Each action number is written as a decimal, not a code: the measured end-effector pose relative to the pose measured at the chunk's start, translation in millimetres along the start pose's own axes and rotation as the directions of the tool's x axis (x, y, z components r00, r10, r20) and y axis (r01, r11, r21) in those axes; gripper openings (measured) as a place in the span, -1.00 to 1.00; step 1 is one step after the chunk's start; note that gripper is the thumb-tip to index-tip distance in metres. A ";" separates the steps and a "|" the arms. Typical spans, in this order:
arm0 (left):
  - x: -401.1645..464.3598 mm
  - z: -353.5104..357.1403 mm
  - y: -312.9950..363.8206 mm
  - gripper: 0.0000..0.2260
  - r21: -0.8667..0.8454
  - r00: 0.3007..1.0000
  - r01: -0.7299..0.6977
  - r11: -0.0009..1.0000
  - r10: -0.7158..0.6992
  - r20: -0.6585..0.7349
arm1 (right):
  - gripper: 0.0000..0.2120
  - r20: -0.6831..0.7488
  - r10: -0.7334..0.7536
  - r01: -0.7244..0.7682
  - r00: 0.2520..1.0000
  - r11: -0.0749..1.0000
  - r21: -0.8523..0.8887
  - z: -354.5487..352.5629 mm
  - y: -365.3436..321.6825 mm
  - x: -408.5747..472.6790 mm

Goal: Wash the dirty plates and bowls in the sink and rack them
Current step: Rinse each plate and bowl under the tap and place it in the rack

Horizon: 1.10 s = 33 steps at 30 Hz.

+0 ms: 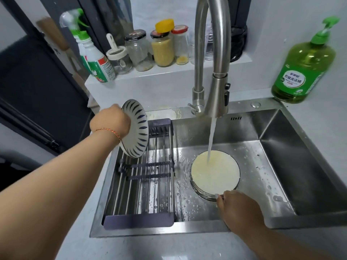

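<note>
While the left hand (110,121) grips the striped plate (135,131) on edge above the rack (144,171), the right hand (237,209) fingers the stack of plates (215,171) under the tap (216,98). Wet fingers could slip, dropping the plate onto the bars.

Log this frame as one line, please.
left hand: holds striped plate over rack | right hand: touches plate stack | faucet: running

Blue-striped plate (135,131) tilted above rack (142,177); stacked plates (215,174) under running water.
</note>
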<state>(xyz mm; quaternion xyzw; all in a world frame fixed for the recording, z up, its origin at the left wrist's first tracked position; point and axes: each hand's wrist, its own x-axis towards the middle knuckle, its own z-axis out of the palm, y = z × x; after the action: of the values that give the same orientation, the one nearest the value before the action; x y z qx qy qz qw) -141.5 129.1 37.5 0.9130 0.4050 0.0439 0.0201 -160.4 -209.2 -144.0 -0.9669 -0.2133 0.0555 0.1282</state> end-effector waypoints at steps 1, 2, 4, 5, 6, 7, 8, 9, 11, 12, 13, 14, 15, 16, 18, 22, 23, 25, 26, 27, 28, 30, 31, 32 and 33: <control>2.4 6.7 -4.5 -0.71 0.016 1.000 0.008 1.000 -0.008 0.026 | -0.60 0.016 0.005 -0.005 1.000 1.000 -0.008 -1.4 -1.5 -0.4; 4.3 13.8 -8.7 -0.71 0.025 0.999 0.019 1.000 -0.020 0.049 | -0.61 0.030 0.006 -0.006 1.000 1.000 -0.019 -3.4 -3.1 -0.9; 9.4 29.2 -15.9 -0.72 0.044 0.995 0.038 0.998 -0.041 0.085 | -0.61 0.043 0.019 -0.018 0.999 1.000 -0.026 -3.5 -4.6 -0.3; 10.9 36.1 -18.5 -0.72 0.056 0.993 0.045 0.997 -0.051 0.102 | -0.61 0.043 0.022 -0.021 0.999 0.999 -0.026 -4.3 -5.0 -0.5; 12.5 42.0 -20.1 -0.72 0.066 0.991 0.051 0.997 -0.058 0.121 | -0.62 0.045 0.024 -0.023 0.999 0.999 -0.023 -4.5 -5.2 -0.7; 14.7 47.6 -21.9 -0.72 0.070 0.988 0.056 0.996 -0.066 0.137 | -0.63 0.051 0.025 -0.024 0.998 0.999 -0.024 -5.2 -5.6 -0.7; 17.0 52.9 -22.9 -0.72 0.072 0.986 0.062 0.996 -0.072 0.150 | -0.65 0.053 0.023 -0.022 0.998 1.000 -0.022 -4.8 -6.1 -0.4; 18.3 57.6 -23.7 -0.72 0.076 0.984 0.067 0.995 -0.078 0.160 | -0.66 0.052 0.022 -0.021 0.998 1.000 -0.019 -5.4 -6.6 -0.7; 20.1 66.7 -24.6 -0.72 0.089 0.981 0.072 0.993 -0.087 0.176 | -0.68 0.060 0.035 -0.034 0.998 0.999 -0.017 -7.0 -7.4 -0.9; 20.4 71.0 -25.1 -0.72 0.094 0.979 0.075 0.993 -0.091 0.180 | -0.69 0.059 0.039 -0.038 0.997 0.999 -0.018 -7.5 -8.1 -0.3; 20.5 75.4 -25.2 -0.73 0.099 0.978 0.078 0.992 -0.096 0.185 | -0.69 0.061 0.041 -0.040 0.997 0.999 -0.016 -7.9 -8.4 -0.2; 20.1 79.5 -24.9 -0.73 0.096 0.977 0.083 0.992 -0.100 0.186 | -0.70 0.060 0.042 -0.041 0.997 0.999 -0.012 -7.9 -8.9 -0.4; 19.9 82.6 -24.2 -0.73 0.086 0.977 0.090 0.992 -0.104 0.184 | -0.70 0.060 0.041 -0.041 0.997 0.999 -0.010 -7.9 -9.8 -0.3; 20.2 85.0 -23.2 -0.72 0.070 0.977 0.099 0.993 -0.110 0.181 | -0.69 0.059 0.037 -0.037 0.998 0.999 -0.010 -7.8 -10.1 -0.3; 21.9 85.9 -21.9 -0.71 0.043 0.975 0.125 0.991 -0.131 0.180 | -0.70 0.041 0.022 -0.022 0.999 1.000 0.004 -6.9 -9.4 -0.4; 26.8 84.1 -26.9 -0.69 0.005 0.966 0.169 0.986 -0.166 0.199 | -0.68 0.021 0.016 -0.015 1.000 1.000 -0.015 -7.6 -9.3 -1.3; 27.4 83.5 -29.4 -0.68 0.002 0.966 0.169 0.986 -0.166 0.199 | -0.67 0.020 0.021 -0.021 1.000 1.000 -0.013 -8.1 -10.2 -1.2; 27.1 82.6 -34.3 -0.67 0.019 0.970 0.159 0.987 -0.160 0.186 | -0.66 0.019 0.032 -0.032 0.999 0.999 -0.002 -8.5 -11.0 -1.2; 26.9 82.4 -36.6 -0.67 0.027 0.972 0.152 0.988 -0.154 0.178 | -0.67 0.021 0.033 -0.033 0.999 0.999 -0.006 -6.7 -9.9 -0.9; 26.8 81.6 -38.5 -0.67 0.025 0.973 0.149 0.988 -0.151 0.176 | -0.68 0.031 0.032 -0.032 0.999 0.999 -0.014 -5.1 -9.4 -0.7; 27.2 81.0 -40.4 -0.68 0.018 0.973 0.148 0.989 -0.149 0.177 | -0.69 0.046 0.035 -0.034 0.998 0.999 -0.030 -2.1 -8.2 -0.4; 26.8 78.1 -43.5 -0.70 0.004 0.971 0.155 0.988 -0.153 0.183 | -0.65 0.055 0.050 -0.048 0.997 0.998 -0.040 3.7 -5.1 0.3; 26.7 75.8 -44.5 -0.71 0.008 0.970 0.159 0.987 -0.158 0.186 | -0.62 0.055 0.065 -0.062 0.996 0.997 -0.054 3.7 -5.0 0.7; 25.8 73.5 -45.1 -0.71 0.017 0.970 0.162 0.987 -0.162 0.182 | -0.61 0.053 0.059 -0.055 0.997 0.997 -0.062 3.7 -5.1 0.6; 24.4 71.3 -44.7 -0.71 0.026 0.971 0.167 0.986 -0.169 0.171 | -0.64 0.061 0.049 -0.045 0.997 0.996 -0.072 0.7 -5.9 0.4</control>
<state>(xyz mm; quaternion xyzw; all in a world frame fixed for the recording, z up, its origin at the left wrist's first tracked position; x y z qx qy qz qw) -151.3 177.1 -35.1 0.8760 0.4777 -0.0396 0.0536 -162.5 -203.8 -143.1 -0.9734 -0.1962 0.0810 0.0859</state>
